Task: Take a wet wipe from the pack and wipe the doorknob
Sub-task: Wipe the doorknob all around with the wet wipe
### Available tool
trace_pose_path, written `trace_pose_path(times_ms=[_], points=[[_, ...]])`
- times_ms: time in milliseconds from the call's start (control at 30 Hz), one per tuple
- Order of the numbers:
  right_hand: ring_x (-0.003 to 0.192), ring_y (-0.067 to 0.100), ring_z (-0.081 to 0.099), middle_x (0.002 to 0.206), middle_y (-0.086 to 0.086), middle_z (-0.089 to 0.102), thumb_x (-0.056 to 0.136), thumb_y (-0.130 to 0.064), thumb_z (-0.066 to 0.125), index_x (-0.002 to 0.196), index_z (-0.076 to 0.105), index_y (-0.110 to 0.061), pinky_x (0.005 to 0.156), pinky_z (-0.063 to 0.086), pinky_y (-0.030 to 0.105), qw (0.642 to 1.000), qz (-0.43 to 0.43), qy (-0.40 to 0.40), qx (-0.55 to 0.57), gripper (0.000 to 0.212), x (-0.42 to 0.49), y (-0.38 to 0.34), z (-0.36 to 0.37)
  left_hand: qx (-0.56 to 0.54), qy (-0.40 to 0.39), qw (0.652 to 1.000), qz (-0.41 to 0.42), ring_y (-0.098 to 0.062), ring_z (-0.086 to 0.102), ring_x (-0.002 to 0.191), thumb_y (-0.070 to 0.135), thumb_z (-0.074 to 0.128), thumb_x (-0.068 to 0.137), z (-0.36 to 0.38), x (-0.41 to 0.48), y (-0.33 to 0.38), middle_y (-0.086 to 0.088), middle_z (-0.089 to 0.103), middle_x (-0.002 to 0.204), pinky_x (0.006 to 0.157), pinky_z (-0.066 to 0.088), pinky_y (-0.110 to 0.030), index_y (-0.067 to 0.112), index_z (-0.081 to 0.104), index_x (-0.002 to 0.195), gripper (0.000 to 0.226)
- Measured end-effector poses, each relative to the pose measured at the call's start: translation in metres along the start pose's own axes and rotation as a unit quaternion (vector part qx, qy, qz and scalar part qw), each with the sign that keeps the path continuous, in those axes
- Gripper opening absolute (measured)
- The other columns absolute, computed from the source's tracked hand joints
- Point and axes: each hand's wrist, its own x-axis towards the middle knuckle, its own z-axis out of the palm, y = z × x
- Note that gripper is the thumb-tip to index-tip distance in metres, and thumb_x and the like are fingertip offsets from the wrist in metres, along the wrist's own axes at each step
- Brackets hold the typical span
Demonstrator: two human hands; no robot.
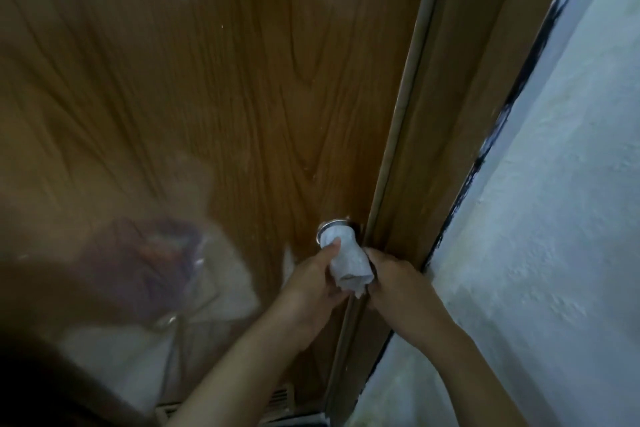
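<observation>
A white wet wipe [348,262] is wrapped around the doorknob, whose silver base ring [334,225] shows against the brown wooden door [214,87]. My left hand [313,282] grips the wipe from the left, thumb on top of it. My right hand [393,279] holds the wipe from the right side, close to the door frame. The knob itself is hidden under the wipe. No wipe pack is in view.
The wooden door frame [436,135] runs diagonally just right of the knob. A pale textured wall [561,204] fills the right side. The glossy door reflects a blurred figure [152,253] at lower left. A vent grille [277,399] sits at the door's bottom.
</observation>
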Motion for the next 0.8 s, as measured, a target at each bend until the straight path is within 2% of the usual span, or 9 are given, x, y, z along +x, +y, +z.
trace_pose_path(times_ms=[100, 167, 267, 333, 533, 600, 667, 733, 800], points=[[0.101, 0.019, 0.064, 0.120, 0.003, 0.065, 0.096, -0.027, 0.042, 0.134, 0.040, -0.024, 0.092, 0.050, 0.035, 0.996, -0.015, -0.023, 0.083, 0.038, -0.003, 0.005, -0.007, -0.039, -0.020, 0.998, -0.043, -0.023, 0.060, 0.085, 0.031, 0.058, 0.079, 0.001, 0.010, 0.003, -0.014, 0.061, 0.099, 0.070, 0.049, -0.031, 0.008, 0.052, 0.114, 0.042], [0.084, 0.014, 0.068, 0.111, 0.001, 0.068, 0.096, -0.030, 0.043, 0.135, 0.038, -0.027, 0.082, 0.055, 0.032, 0.990, -0.015, -0.040, 0.133, 0.039, -0.004, 0.007, -0.006, -0.044, -0.019, 0.997, -0.067, -0.024, 0.060, 0.085, 0.031, 0.065, 0.068, 0.001, 0.016, 0.004, -0.015, 0.060, 0.099, 0.070, 0.049, -0.033, 0.006, 0.052, 0.118, 0.058], [0.060, 0.003, 0.063, 0.087, -0.006, 0.069, 0.095, -0.032, 0.044, 0.135, 0.038, -0.030, 0.056, 0.049, 0.016, 0.979, 0.002, -0.068, 0.193, 0.040, -0.001, 0.012, -0.004, -0.068, -0.065, 0.989, -0.113, -0.026, 0.061, 0.084, 0.027, 0.068, 0.069, -0.001, 0.022, 0.010, -0.016, 0.060, 0.099, 0.069, 0.054, -0.035, 0.005, 0.053, 0.115, 0.053], [0.053, 0.003, 0.060, 0.075, -0.007, 0.068, 0.095, -0.033, 0.045, 0.133, 0.040, -0.030, 0.051, 0.043, 0.016, 0.972, 0.015, -0.094, 0.215, 0.039, 0.002, 0.017, -0.005, -0.100, -0.089, 0.981, -0.139, -0.027, 0.061, 0.085, 0.022, 0.071, 0.070, -0.003, 0.025, 0.012, -0.016, 0.060, 0.097, 0.068, 0.058, -0.034, 0.005, 0.053, 0.114, 0.051], [0.053, 0.006, 0.055, 0.072, -0.005, 0.064, 0.097, -0.030, 0.041, 0.139, 0.033, -0.031, 0.054, 0.042, 0.020, 0.968, 0.011, -0.114, 0.224, 0.043, -0.002, 0.014, -0.019, -0.147, -0.063, 0.972, -0.172, -0.021, 0.061, 0.081, 0.012, 0.071, 0.067, 0.002, 0.037, 0.012, -0.008, 0.063, 0.085, 0.070, 0.057, -0.035, 0.010, 0.061, 0.090, 0.026], [0.057, 0.005, 0.058, 0.074, -0.005, 0.063, 0.097, -0.029, 0.039, 0.143, 0.024, -0.032, 0.055, 0.043, 0.018, 0.974, 0.018, -0.109, 0.200, 0.048, -0.007, 0.013, -0.023, -0.171, -0.026, 0.971, -0.168, -0.023, 0.063, 0.077, 0.008, 0.069, 0.069, 0.007, 0.036, 0.011, -0.013, 0.065, 0.080, 0.072, 0.057, -0.036, 0.006, 0.060, 0.092, 0.025], [0.059, 0.004, 0.060, 0.073, -0.006, 0.063, 0.098, -0.029, 0.038, 0.144, 0.023, -0.031, 0.057, 0.045, 0.018, 0.981, 0.013, -0.093, 0.169, 0.048, -0.009, 0.010, -0.025, -0.195, -0.007, 0.971, -0.136, -0.024, 0.063, 0.073, 0.007, 0.066, 0.074, 0.013, 0.030, 0.011, -0.015, 0.067, 0.070, 0.065, 0.058, -0.035, 0.004, 0.060, 0.093, 0.021], [0.065, 0.007, 0.062, 0.075, -0.005, 0.063, 0.098, -0.027, 0.037, 0.143, 0.026, -0.030, 0.067, 0.051, 0.024, 0.986, 0.018, -0.067, 0.150, 0.046, -0.011, 0.007, -0.024, -0.208, -0.002, 0.972, -0.111, -0.022, 0.062, 0.071, 0.011, 0.063, 0.080, 0.018, 0.025, 0.008, -0.011, 0.066, 0.064, 0.064, 0.057, -0.034, 0.004, 0.061, 0.088, 0.011], [0.085, 0.016, 0.065, 0.089, 0.000, 0.067, 0.098, -0.025, 0.037, 0.142, 0.031, -0.029, 0.086, 0.053, 0.036, 0.992, 0.020, -0.038, 0.120, 0.044, -0.011, 0.004, -0.024, -0.227, -0.012, 0.969, -0.095, -0.020, 0.061, 0.072, 0.014, 0.061, 0.083, 0.017, 0.023, 0.003, -0.009, 0.065, 0.069, 0.070, 0.053, -0.035, 0.006, 0.062, 0.086, 0.009]])
